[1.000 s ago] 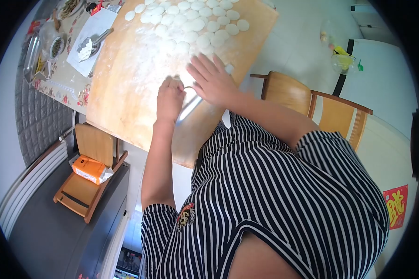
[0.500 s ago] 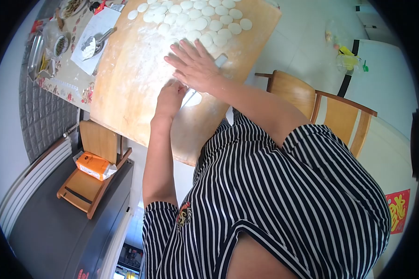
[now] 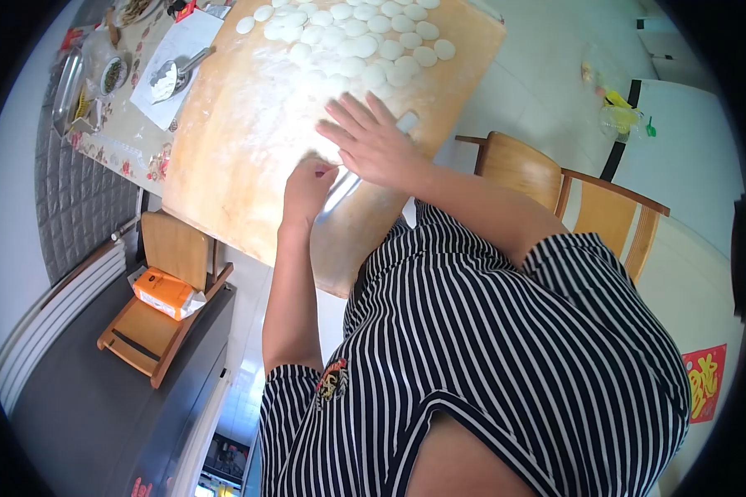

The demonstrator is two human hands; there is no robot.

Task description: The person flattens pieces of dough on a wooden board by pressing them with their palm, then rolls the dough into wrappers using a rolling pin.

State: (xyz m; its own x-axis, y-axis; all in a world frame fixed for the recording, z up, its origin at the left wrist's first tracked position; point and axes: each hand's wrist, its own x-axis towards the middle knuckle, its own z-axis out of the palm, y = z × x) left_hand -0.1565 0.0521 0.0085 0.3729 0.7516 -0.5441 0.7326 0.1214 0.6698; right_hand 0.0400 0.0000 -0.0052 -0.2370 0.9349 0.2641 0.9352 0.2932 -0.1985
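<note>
A rolling pin (image 3: 340, 191) is covered by the flat, open right hand (image 3: 377, 149), perhaps for rolling; the left hand (image 3: 309, 189) is curled beside it, whether anything is held cannot be told; dough circles (image 3: 356, 45) are laid beyond both

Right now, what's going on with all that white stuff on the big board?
Someone in a striped shirt is using a rolling pin on a floury wooden board. The right hand lies flat across the pin. The left hand has its fingers curled beside it; anything pinched there is too blurred to tell. Many flat white rounds, probably dough, lie at the far end.
</note>
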